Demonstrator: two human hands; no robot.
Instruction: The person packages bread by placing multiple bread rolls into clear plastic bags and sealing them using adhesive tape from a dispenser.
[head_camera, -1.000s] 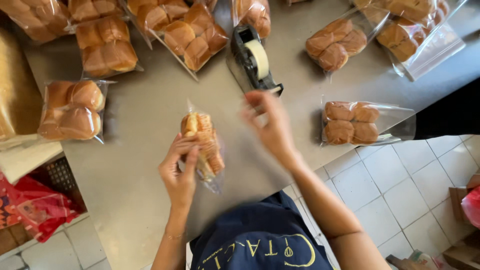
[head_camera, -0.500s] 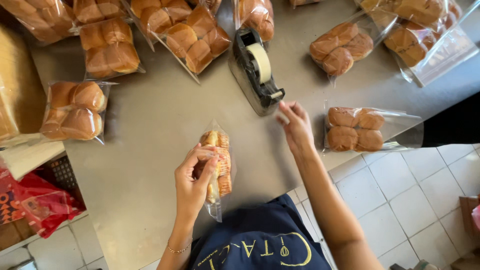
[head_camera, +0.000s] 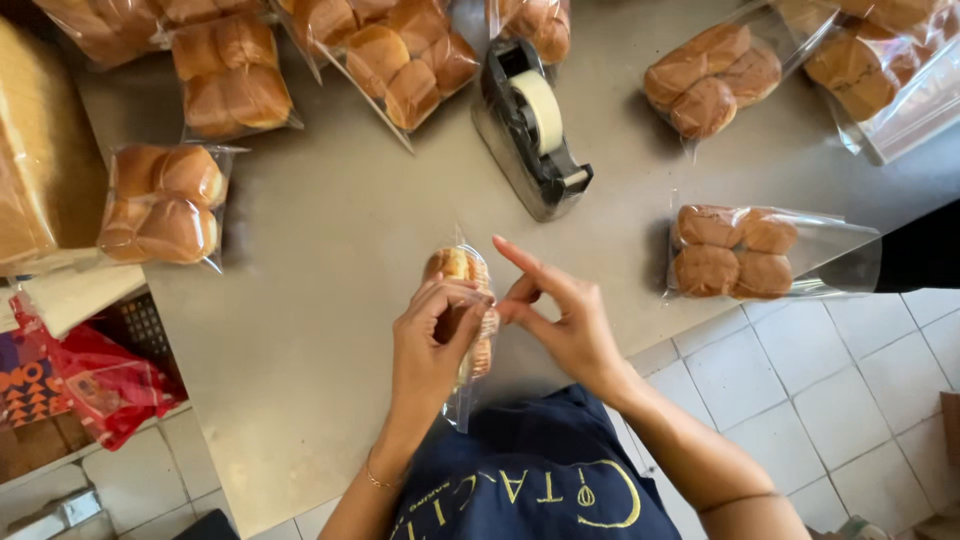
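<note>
My left hand (head_camera: 432, 345) grips a clear plastic bag of bread rolls (head_camera: 466, 278) held on edge above the grey counter (head_camera: 330, 250). My right hand (head_camera: 560, 315) is beside it, thumb and forefinger pinched at the bag's right side, the other fingers spread. Whether a piece of tape is between those fingers cannot be told. A dark tape dispenser (head_camera: 530, 130) with a pale roll stands a little beyond the hands.
Several sealed bags of rolls lie around: one at the right (head_camera: 745, 255), one at the left (head_camera: 165, 205), more along the back (head_camera: 400, 50). A large loaf (head_camera: 30, 150) sits at the far left. Red packaging (head_camera: 95, 385) lies below the counter's left edge; tiled floor at the right.
My right hand has come back from the tape dispenser to the bag. The left hand has kept its hold on the bag and lifted it slightly toward the middle.
</note>
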